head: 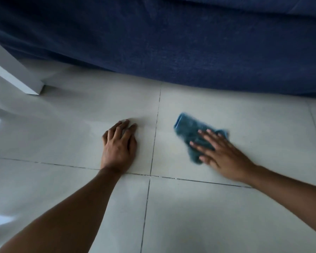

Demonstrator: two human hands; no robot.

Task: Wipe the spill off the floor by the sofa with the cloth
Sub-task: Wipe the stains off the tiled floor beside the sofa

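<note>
This looks like a living room in a home. A dark blue fabric sofa (190,48) fills the far side, its base meeting the floor (199,216), which is laid with large, glossy, pale tiles divided by thin grout lines. At the left, a white square furniture leg (16,73) stands on the tiles just beside the sofa.

Glossy pale floor tiles (199,216) with thin grout lines catch window glare at left; a white furniture leg (16,73) stands nearby.
</note>
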